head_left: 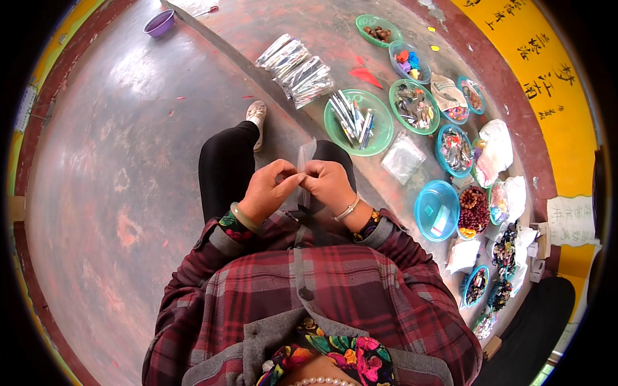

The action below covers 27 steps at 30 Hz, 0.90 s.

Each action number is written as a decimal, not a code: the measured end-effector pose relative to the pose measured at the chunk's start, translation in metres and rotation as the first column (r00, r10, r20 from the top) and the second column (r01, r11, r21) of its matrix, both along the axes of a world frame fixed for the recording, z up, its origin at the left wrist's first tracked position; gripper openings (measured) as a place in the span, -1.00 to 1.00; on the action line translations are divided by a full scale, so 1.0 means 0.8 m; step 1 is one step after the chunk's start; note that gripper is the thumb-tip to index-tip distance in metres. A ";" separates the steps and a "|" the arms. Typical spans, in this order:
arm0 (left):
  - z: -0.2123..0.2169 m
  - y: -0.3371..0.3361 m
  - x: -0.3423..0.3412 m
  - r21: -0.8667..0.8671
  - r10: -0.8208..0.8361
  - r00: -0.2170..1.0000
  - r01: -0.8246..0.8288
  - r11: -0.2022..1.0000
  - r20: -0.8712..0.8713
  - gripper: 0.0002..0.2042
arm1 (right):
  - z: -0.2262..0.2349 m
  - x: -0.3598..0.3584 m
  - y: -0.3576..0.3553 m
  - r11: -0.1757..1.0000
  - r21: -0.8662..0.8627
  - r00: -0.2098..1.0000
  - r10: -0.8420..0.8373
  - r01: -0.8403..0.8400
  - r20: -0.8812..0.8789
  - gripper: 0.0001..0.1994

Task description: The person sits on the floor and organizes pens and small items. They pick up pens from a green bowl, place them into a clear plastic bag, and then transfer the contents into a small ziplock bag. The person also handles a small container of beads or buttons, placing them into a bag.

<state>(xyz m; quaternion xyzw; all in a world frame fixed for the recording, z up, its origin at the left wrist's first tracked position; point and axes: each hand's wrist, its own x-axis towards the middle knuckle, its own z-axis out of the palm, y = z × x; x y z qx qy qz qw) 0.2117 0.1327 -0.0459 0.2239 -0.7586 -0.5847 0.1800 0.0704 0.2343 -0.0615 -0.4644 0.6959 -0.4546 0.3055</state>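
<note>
Soft, even daylight fills the scene, bright without harshness. The worn reddish floor (122, 161) carries broad pale sheens, strongest toward the upper left, and a similar washed-out glare sits on the counter (309, 26) top near the upper middle. Shadows are faint and diffuse; only a weak dark patch lies under the seated person's legs. The centre is sharp, the hands (302, 183) crisply rendered. Fisheye distortion bends the counter edge and the yellow wall (547, 77) into curves, and a black vignette rings the circular picture, where detail softens.
</note>
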 end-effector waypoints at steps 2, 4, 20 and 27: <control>-0.007 0.001 -0.001 0.025 0.025 1.000 -0.025 0.999 -0.009 -0.89 | 0.014 0.006 -0.002 1.000 0.025 0.970 0.021 -0.015 -0.243 -0.81; -0.014 -0.001 0.000 0.120 0.041 0.999 -0.043 0.992 0.018 -0.89 | 0.016 0.010 -0.002 0.998 0.058 0.945 0.047 -0.030 -0.323 -0.82; -0.029 -0.011 0.007 0.273 0.037 0.999 -0.041 0.961 0.020 -0.91 | -0.012 -0.004 -0.005 0.996 0.046 0.983 0.062 -0.071 0.173 -0.78; -0.022 -0.011 0.008 0.428 0.028 0.999 -0.042 0.903 0.039 -0.88 | -0.004 -0.004 -0.007 0.999 0.035 0.892 0.008 -0.026 0.452 -0.85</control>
